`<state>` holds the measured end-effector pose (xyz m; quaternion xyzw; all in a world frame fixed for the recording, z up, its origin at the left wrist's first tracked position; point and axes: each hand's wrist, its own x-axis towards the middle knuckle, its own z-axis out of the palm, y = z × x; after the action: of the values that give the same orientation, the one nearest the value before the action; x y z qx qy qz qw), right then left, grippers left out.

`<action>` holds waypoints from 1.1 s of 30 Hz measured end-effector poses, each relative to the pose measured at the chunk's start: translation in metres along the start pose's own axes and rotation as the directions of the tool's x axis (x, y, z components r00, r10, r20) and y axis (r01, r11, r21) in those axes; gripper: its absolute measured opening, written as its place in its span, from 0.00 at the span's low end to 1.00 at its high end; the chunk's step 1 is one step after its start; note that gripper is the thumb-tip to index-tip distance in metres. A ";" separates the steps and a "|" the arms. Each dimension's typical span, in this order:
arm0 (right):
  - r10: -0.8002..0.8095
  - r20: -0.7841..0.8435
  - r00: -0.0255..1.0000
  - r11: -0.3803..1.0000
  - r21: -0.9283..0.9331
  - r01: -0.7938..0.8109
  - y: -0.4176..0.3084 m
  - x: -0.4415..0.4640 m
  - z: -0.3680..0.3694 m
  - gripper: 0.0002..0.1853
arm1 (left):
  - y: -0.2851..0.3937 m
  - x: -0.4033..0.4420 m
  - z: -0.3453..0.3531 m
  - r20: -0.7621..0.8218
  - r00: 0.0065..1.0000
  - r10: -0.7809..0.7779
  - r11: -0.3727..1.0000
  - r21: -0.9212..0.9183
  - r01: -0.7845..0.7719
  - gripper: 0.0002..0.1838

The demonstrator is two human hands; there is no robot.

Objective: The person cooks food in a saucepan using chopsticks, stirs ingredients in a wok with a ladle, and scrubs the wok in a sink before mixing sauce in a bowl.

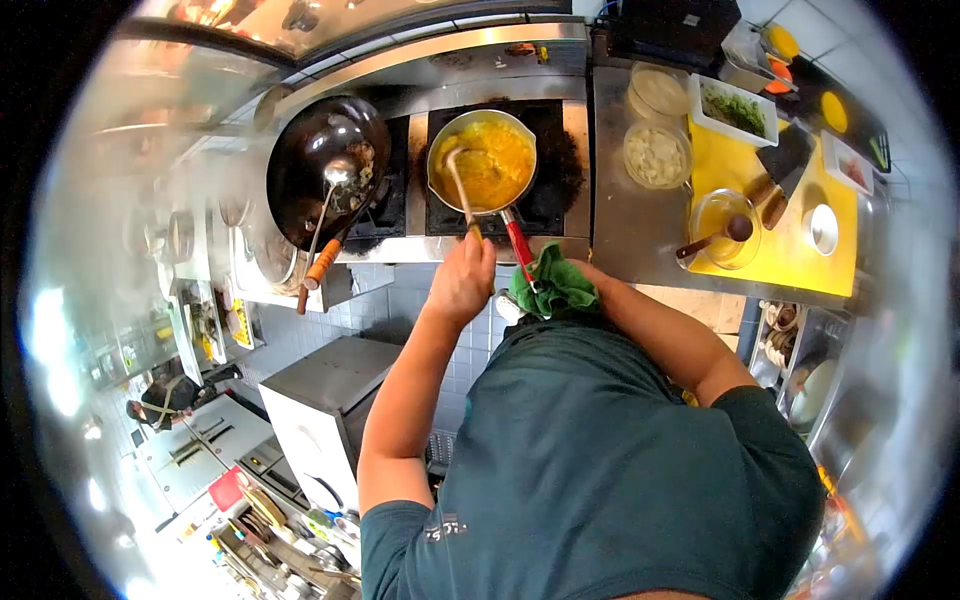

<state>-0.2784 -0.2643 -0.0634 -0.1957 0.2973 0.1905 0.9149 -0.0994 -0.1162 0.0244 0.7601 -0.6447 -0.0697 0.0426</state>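
Observation:
A pan [484, 160] with a red handle [518, 245] stands on the stove burner, holding yellow, egg-like liquid. My left hand [464, 282] is closed round the handle of a ladle or spoon [459, 185], whose head is in the yellow liquid. To the right, my right hand [588, 280] grips a bunched green cloth [556, 284] against the end of the pan's handle; the cloth hides most of its fingers.
Left of the pan sits a dark wok [312, 150] with a metal ladle [337, 172]. On the right counter are a yellow board [800, 262], a cleaver [786, 152], a glass bowl [716, 252], a white bowl [821, 229] and a tray of greens [735, 108]. Another person [170, 397] is far left.

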 end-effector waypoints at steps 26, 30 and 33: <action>-0.138 0.148 0.979 0.989 0.081 0.127 -0.005 -0.021 -0.001 0.11 | 0.017 0.032 -0.047 -0.116 0.993 -0.009 0.970 -0.243 -0.020 0.09; -0.191 0.035 0.981 0.979 0.076 0.188 -0.002 -0.019 -0.005 0.12 | 0.045 0.021 -0.074 0.031 0.999 0.033 0.976 -0.217 -0.026 0.10; -0.175 0.216 0.960 0.984 0.057 0.167 -0.006 -0.023 -0.004 0.12 | 0.033 0.040 -0.071 -0.199 0.977 0.083 0.937 -0.317 -0.144 0.10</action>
<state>-0.2943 -0.2770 -0.0510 -0.1807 0.1795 0.1255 0.9588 -0.1137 -0.1625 0.0972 0.7067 -0.6602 -0.1041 0.2319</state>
